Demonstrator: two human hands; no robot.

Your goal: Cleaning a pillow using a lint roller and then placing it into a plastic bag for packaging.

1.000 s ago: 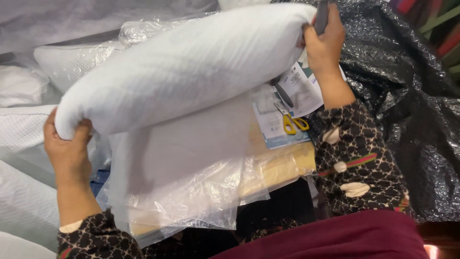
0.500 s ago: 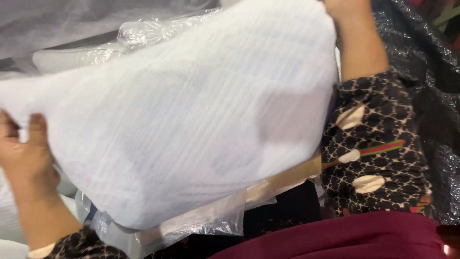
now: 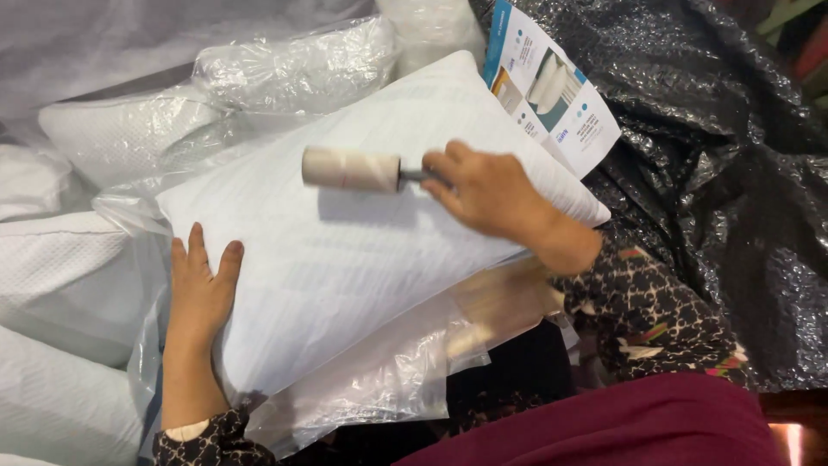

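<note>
Fingers of the right hand now grip a lint roller over the white pillow, which lies flat again after being lifted; left hand presses open on its edge, so rolling begins.

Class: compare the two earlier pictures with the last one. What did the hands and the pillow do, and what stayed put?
The pillow, held up by both ends before, now lies flat. The right hand let go of its end and now holds a lint roller on the pillow's top. The left hand shifted from gripping the end to pressing flat on the near corner. The bagged pillows and black sheet stayed put.
</note>
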